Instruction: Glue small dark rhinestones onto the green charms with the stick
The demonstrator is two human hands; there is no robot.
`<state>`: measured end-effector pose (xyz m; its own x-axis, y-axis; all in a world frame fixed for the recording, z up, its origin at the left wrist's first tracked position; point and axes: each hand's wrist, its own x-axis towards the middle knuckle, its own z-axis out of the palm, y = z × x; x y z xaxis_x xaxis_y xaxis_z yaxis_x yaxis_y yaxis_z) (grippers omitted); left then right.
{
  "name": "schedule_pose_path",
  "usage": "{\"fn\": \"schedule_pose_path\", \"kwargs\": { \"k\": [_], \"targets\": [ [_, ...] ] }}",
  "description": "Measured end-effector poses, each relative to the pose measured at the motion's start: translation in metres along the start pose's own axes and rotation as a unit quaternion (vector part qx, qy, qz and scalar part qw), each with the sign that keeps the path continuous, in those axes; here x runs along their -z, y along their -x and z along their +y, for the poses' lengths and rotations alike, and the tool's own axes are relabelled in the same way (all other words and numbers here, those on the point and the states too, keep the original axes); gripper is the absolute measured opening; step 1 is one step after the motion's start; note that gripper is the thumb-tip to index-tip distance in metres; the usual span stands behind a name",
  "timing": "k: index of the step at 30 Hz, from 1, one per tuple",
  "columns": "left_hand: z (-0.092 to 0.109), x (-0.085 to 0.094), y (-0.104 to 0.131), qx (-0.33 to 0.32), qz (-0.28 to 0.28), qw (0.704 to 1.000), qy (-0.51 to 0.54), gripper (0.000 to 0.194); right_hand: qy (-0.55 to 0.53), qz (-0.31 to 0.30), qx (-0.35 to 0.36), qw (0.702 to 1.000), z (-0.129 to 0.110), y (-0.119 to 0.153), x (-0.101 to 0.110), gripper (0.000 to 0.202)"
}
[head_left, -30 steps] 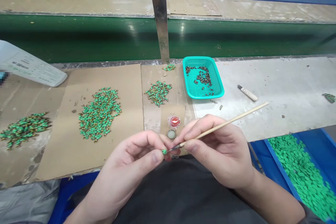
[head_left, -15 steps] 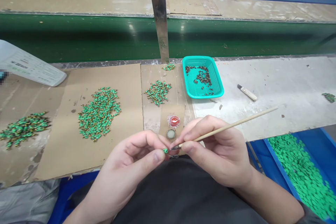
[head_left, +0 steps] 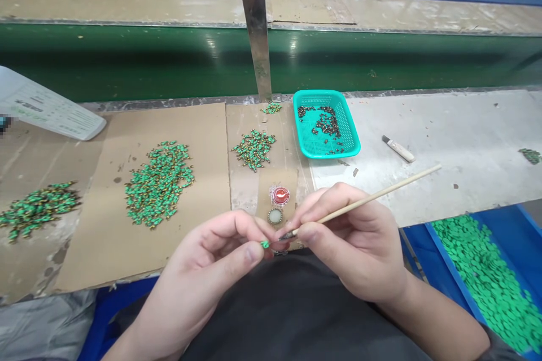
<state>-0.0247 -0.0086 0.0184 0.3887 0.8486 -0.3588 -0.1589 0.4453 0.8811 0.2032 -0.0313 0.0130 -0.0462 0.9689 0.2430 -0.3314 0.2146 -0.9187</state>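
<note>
Left hand (head_left: 215, 259): pinching one piece (head_left: 265, 244) between thumb and forefinger, above the person's lap.
Right hand (head_left: 355, 248): gripping the stick (head_left: 372, 198) like a pen, thumb against fingers.
Stick: its dark tip points at the piece, just beside it; too small to tell whether they touch.
Piece: bright green, mostly hidden by fingertips; it looks unfinished, though any fitting on it cannot be made out.
Left heap (head_left: 40, 208), big heap (head_left: 160, 185), small heap (head_left: 254, 149): green mixed with gold and dark; these look like the done share, a sizeable one.
Basket (head_left: 355, 149): dark bits (head_left: 328, 123) scattered inside, seemingly stock left to use.
Tray (head_left: 450, 269): many plain green pieces (head_left: 486, 276) at lower right, apparently unworked, so much seems left.
Discs: red one (head_left: 280, 196) and pale one (head_left: 275, 216), just beyond the fingers; purpose unclear.
</note>
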Motion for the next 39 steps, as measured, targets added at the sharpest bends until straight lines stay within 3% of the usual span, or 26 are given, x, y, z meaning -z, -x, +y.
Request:
{"fn": "schedule_pose_path", "kwargs": {
  "k": [15,20,23,27,29,30,33,39],
  "targets": [
    [-0.001,0.003,-0.001,-0.009,-0.012,1.0,0.001,0.03,-0.011,-0.009,-0.012,1.0,0.004,0.003,0.001,0.008],
    [-0.007,0.011,-0.002,0.005,-0.009,1.0,-0.007,0.03,0.032,0.024,0.04,0.998,0.002,-0.005,0.004,0.008],
    [-0.016,0.018,-0.007,0.015,0.043,0.999,-0.003,0.033,0.087,0.098,0.092,0.987,0.003,-0.014,0.021,0.008],
    [-0.033,0.031,-0.019,-0.011,0.138,0.99,-0.011,0.034,0.157,0.148,0.097,0.971,0.006,-0.039,0.064,0.018],
    [-0.039,0.037,-0.026,-0.014,0.147,0.989,-0.008,0.038,0.284,0.136,0.083,0.945,0.009,-0.06,0.088,0.027],
    [-0.04,0.039,-0.028,-0.012,0.148,0.989,-0.008,0.041,0.379,0.106,0.062,0.917,0.01,-0.072,0.099,0.037],
    [-0.038,0.038,-0.031,-0.013,0.139,0.99,-0.016,0.047,0.491,0.042,0.005,0.87,0.012,-0.114,0.126,0.047],
    [-0.024,0.027,-0.023,-0.012,0.162,0.986,-0.023,0.053,0.668,-0.151,-0.102,0.722,0.008,-0.171,0.152,0.01]
  ]
}}
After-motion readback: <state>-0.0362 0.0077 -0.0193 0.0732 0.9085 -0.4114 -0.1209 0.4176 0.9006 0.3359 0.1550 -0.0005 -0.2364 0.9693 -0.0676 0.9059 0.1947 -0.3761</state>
